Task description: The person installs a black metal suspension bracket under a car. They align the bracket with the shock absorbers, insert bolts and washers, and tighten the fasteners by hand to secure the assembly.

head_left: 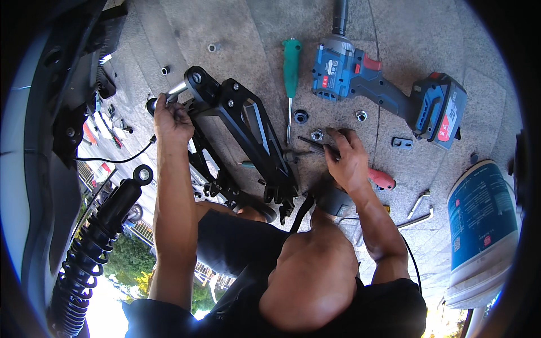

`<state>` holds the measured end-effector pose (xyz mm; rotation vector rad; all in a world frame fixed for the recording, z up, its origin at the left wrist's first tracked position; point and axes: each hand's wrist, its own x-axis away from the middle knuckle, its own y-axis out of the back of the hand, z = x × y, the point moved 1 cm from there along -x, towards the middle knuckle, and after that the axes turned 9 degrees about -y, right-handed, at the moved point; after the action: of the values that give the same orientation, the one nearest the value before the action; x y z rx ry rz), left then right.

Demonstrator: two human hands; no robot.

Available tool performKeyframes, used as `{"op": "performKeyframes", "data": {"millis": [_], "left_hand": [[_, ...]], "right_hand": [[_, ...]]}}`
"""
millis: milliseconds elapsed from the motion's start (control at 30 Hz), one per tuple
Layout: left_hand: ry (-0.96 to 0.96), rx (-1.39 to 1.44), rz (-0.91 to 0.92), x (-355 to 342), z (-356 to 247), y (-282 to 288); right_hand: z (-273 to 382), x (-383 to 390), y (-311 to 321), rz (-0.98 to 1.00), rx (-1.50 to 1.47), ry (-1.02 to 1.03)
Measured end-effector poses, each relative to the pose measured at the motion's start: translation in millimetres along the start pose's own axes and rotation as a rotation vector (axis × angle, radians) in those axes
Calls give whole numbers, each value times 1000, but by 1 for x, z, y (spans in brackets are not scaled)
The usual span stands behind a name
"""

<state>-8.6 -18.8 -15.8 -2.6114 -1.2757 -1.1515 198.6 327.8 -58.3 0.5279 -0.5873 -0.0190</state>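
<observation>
My left hand (172,121) has its fingers closed round a silver metal shaft (175,92) at the pivot end of a black swingarm-like frame (228,121) lying on the paving. My right hand (346,160) holds a slim dark tool (315,145), too obscured to identify, beside a silver flanged nut (316,133). A green-handled screwdriver (291,67) lies between the frame and a blue cordless impact wrench (366,79). A red handle (382,179) shows just right of my right hand. A dark flanged nut (301,116) and another silver one (361,116) rest nearby.
A black coil-spring shock (93,245) stands upright at the left, beside dark vehicle bodywork (51,141). A white bucket with a blue label (479,219) is at the right. A small black plate (402,143), L-shaped keys (417,219) and several small sleeves (213,48) lie on the paving (253,28).
</observation>
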Motion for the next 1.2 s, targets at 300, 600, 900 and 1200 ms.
{"op": "performKeyframes", "data": {"millis": [300,600,900,1200], "left_hand": [[-68,36,59,20,1,-7],[-53,-14,-54,32,-4,-20],[-22,-5,-58,21,-1,-14],[-72,5,24,0,-1,-6]], "right_hand": [[59,-27,-4,7,-245,162],[39,-38,-23,-40,188,248],[32,-35,-16,-41,-288,72],[-44,40,40,-456,-720,-449]]}}
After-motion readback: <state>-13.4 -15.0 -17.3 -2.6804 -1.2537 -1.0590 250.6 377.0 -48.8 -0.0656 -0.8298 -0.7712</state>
